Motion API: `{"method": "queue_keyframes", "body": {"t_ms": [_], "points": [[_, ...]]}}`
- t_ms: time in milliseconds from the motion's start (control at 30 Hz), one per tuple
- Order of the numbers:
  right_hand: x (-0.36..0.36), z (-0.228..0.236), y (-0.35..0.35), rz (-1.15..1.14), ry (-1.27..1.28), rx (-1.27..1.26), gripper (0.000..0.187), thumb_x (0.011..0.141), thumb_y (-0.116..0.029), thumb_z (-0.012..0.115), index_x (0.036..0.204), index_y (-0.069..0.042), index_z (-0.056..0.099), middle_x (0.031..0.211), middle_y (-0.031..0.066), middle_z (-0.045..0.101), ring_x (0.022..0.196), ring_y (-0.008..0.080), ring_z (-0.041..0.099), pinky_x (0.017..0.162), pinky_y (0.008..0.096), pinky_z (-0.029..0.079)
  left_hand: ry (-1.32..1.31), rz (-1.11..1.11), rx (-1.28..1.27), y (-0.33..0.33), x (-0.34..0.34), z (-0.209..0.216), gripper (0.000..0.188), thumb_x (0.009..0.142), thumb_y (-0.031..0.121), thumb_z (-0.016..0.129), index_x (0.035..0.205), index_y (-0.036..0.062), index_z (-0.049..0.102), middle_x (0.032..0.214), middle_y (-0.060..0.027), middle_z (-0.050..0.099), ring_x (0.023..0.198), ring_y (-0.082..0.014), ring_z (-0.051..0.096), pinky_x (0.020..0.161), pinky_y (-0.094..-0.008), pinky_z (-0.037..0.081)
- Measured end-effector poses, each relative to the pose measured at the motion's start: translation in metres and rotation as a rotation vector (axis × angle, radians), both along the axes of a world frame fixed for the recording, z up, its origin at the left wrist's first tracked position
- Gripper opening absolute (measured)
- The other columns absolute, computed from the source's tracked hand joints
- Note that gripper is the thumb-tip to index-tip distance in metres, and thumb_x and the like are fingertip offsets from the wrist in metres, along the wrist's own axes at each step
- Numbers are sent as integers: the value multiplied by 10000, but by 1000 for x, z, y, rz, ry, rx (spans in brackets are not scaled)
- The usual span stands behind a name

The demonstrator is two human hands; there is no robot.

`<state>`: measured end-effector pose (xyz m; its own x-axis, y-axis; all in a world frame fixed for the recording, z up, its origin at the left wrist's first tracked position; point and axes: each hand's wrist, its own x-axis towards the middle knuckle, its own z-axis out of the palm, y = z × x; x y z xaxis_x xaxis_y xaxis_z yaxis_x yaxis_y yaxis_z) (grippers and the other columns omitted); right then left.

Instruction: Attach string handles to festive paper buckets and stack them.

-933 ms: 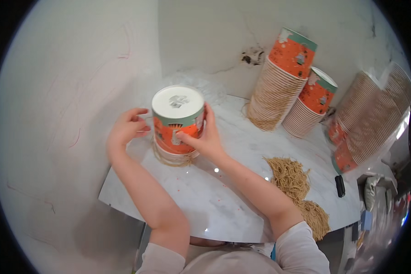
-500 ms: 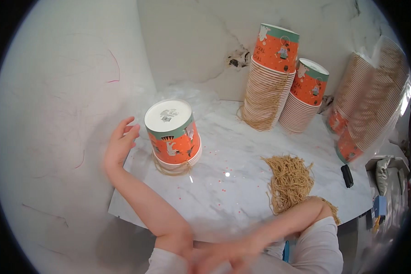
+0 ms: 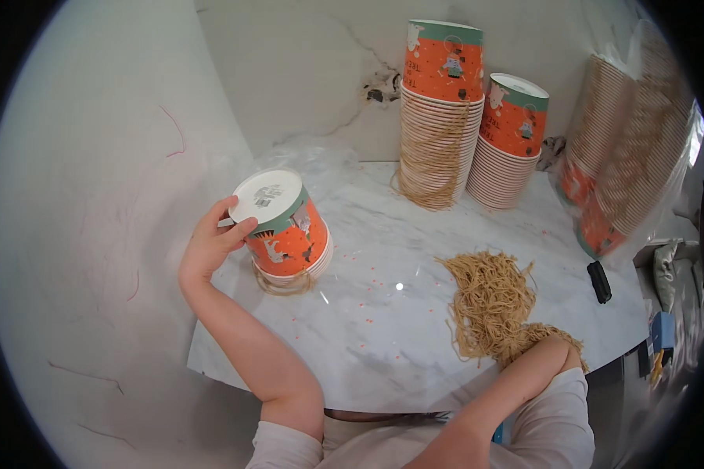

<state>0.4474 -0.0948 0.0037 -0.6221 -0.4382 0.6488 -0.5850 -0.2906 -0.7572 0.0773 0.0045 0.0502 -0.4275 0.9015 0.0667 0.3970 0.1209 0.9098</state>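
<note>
A short stack of orange paper buckets [image 3: 293, 234] stands upside down on the left of the table, its white base up and a green band below that. My left hand [image 3: 213, 238] is on its upper left edge, thumb on the side and fingers curled at the base's rim. Loops of tan cord [image 3: 278, 286] lie at the foot of this stack. My right forearm [image 3: 501, 402] crosses the near right edge of the table, bent back toward me. Its hand is below the picture. Beside that elbow lies a tangled pile of tan cords [image 3: 493, 305].
Two taller upturned bucket stacks, a left one [image 3: 438, 133] draped with tan cord and a right one [image 3: 508, 144], stand at the back. Plastic-wrapped buckets [image 3: 633, 148] lean at the right. A black object [image 3: 599, 282] lies near the right edge. A white wall [image 3: 94, 234] borders the left.
My left hand has come from beside the bucket stack onto its upper edge. My right hand, blurred near my lap before, has dropped out of the picture. The view has shifted slightly.
</note>
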Motion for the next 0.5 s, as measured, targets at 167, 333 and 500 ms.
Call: {"method": "queue_keyframes", "body": {"t_ms": [167, 333, 500], "points": [[9, 7, 8, 84, 6, 74, 846, 934, -556, 667, 1476, 37, 400, 1522, 259, 382, 1385, 411, 386, 1147, 511, 317, 90, 12, 13, 16, 23, 4, 725, 876, 356, 806, 1446, 20, 510, 1295, -143, 604, 1050, -216, 644, 827, -331, 551], [19, 6, 15, 145, -41, 83, 866, 938, -551, 662, 1487, 52, 370, 1535, 282, 345, 1396, 420, 364, 1152, 529, 299, 248, -14, -21, 36, 28, -2, 705, 900, 393, 773, 1437, 12, 521, 1312, -165, 598, 1072, -226, 641, 917, -334, 527], [23, 12, 17, 17, 10, 36, 749, 972, -501, 643, 1424, 66, 455, 1434, 292, 469, 1335, 440, 442, 1102, 560, 346, 278, -20, -34, 35, 26, -2, 693, 923, 402, 750, 1457, 32, 509, 1400, -181, 557, 1083, -224, 650, 955, -345, 507]]}}
